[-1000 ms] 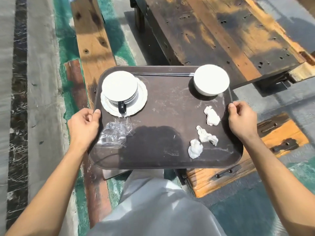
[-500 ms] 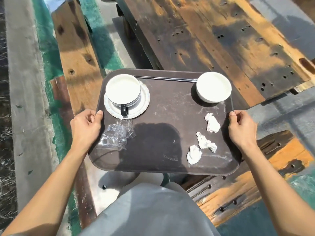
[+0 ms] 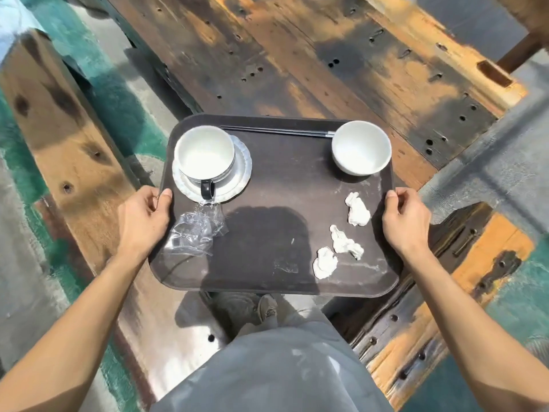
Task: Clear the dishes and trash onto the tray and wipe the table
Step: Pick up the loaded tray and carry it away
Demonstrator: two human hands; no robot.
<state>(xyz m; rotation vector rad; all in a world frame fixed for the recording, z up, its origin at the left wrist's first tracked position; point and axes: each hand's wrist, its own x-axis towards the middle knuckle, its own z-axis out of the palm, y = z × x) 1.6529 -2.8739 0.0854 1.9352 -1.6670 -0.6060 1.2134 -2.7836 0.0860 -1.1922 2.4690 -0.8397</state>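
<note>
Now both hands grip a dark brown rectangular plastic tray (image 3: 276, 185) by its side edges: the left hand (image 3: 142, 221) is clamped on the left rim with the thumb on top, and the right hand (image 3: 407, 221) is clamped on the right rim the same way. On the tray's far left corner a white cup with a black handle (image 3: 205, 156) stands on a white scalloped saucer (image 3: 242, 171). A round white ceramic bowl (image 3: 361, 147) sits upright in the far right corner, and a pair of dark chopsticks (image 3: 276, 131) lies along the far edge between them, its tip touching or nearly touching the bowl. Crumpled clear plastic wrap (image 3: 196, 233) lies just beside the left thumb. Three crumpled white paper napkins (image 3: 344, 243) are scattered near the right side. Beyond the tray is a worn wooden plank table (image 3: 312, 60); the tray's far edge seems to overlap it, though contact is unclear.
</note>
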